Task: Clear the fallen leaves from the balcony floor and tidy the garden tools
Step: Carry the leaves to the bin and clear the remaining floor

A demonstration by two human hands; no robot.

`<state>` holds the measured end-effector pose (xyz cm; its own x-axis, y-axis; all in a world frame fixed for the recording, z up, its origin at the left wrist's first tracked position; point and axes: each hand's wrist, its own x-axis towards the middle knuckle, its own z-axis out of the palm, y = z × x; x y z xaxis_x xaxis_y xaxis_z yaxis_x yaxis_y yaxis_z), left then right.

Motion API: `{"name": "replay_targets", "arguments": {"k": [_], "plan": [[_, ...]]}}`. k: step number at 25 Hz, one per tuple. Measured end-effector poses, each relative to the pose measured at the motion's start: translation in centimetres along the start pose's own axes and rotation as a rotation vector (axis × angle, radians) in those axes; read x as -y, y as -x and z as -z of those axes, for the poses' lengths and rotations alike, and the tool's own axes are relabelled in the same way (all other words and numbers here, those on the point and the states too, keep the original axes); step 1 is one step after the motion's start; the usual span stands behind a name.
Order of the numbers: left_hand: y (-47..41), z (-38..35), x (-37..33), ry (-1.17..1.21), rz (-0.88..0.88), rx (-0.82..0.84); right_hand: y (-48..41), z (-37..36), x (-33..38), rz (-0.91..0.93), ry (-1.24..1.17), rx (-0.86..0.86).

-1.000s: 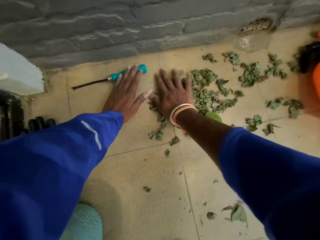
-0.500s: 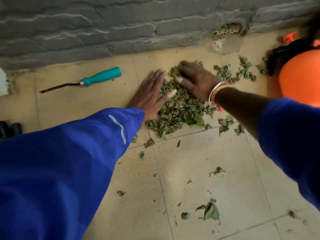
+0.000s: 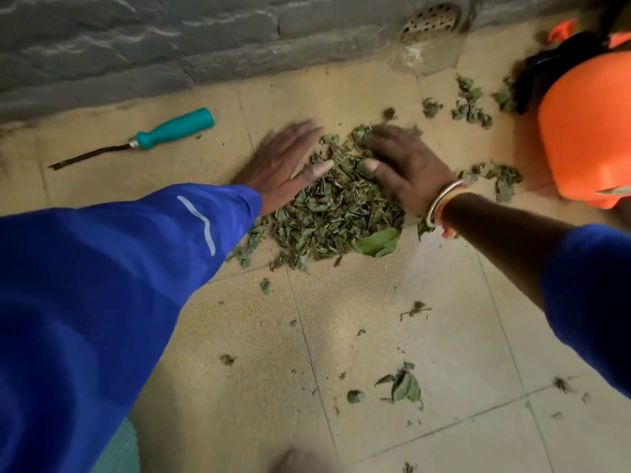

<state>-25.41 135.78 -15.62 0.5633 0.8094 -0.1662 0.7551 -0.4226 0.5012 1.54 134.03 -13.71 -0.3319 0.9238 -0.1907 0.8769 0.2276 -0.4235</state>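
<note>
The left hand [image 3: 283,165] and right hand [image 3: 406,169] press flat, fingers straight and close together, on each side of the leaf pile [image 3: 334,213]. A fast push could scatter leaves. The tool [image 3: 153,134] lies far left.

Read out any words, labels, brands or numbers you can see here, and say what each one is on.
None: no readable text shows anywhere.
Teal-handled tool: plain handle, no brand visible.
Orange container: no label on the side in view.
Blue sleeve: only a pale stripe, no letters.
</note>
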Motion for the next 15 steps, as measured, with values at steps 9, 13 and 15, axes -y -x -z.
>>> {"name": "replay_targets", "arguments": {"k": [9,13,15], "plan": [[9.2,-2.1,0.5,-0.093,0.185,-0.243,6.8,-5.8,4.2,-0.245,0.065,-0.253],[5.6,-5.1,-5.1,0.168,0.190,-0.399,4.3,-7.6,7.2,-0.230,-0.144,-0.357],[3.8,-6.1,-7.0,0.449,0.222,-0.559,3.4,-8.4,8.8,-0.171,-0.394,-0.457]]}}
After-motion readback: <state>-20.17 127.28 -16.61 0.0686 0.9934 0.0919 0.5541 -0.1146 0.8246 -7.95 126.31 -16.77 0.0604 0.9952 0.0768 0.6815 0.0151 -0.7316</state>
